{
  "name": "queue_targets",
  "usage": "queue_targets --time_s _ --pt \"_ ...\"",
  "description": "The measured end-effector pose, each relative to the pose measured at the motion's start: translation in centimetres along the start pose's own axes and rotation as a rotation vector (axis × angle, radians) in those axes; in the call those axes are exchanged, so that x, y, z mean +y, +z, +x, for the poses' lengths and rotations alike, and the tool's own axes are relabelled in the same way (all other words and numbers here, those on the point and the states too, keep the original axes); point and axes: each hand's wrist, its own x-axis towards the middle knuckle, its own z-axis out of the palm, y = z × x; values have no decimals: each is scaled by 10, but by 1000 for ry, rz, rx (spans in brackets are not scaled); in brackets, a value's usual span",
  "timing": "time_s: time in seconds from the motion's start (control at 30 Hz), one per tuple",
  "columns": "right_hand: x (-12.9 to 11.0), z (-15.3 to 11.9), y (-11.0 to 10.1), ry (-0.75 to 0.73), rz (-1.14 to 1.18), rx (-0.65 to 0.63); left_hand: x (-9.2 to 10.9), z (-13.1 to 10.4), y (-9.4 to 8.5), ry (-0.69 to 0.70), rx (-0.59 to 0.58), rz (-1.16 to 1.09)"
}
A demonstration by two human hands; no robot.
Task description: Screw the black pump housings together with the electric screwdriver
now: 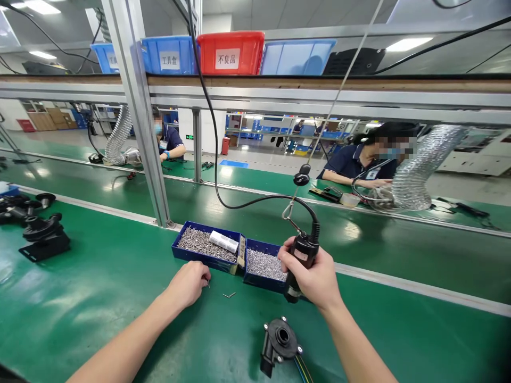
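My right hand (315, 274) is wrapped round a black electric screwdriver (303, 252), which hangs from a cable and points down in front of the right-hand screw bin. My left hand (189, 282) is closed in a pinch on a small screw (208, 284), just in front of a blue bin of long screws (194, 242). A white roll (223, 241) lies on those screws. The second blue bin (263, 264) holds small shiny pieces. Two loose screws (229, 294) lie on the green table between my hands. Nearer me sits a round black part (282, 338) with coloured wires.
Black assemblies (43, 231) stand at the left on the green bench (99, 255). A metal post (139, 117) rises behind the bins. Blue and red bins (230, 53) sit on the overhead shelf. Two people work across the bench beside silver ducts (423, 165).
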Motion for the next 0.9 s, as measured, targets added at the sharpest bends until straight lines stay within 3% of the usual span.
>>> queue_targets --time_s 0.4,0.57,0.67,0.73,0.77,0.8,0.83,0.87,0.9 --pt "12 11 0 155 -91 -126 4 4 -9 143 -63 -29" --pt "19 18 -10 201 -332 -104 5 6 -10 262 -92 -15" --pt "12 14 -11 -20 -596 116 6 6 -6 306 -119 -9" --pt "2 5 -5 -390 -769 327 8 5 -4 322 -126 -10" --pt "-3 -1 -1 -606 -818 366 9 4 -4 326 -129 -14" --pt "-7 -6 5 -785 -824 315 10 4 -3 329 -132 -22" --pt "-10 -12 12 -878 -798 167 11 4 -3 331 -136 -31" --pt "-10 -16 19 -873 -761 -60 12 4 -3 334 -139 -44" --pt "-8 -19 26 -778 -733 -325 14 4 -2 339 -143 -58"
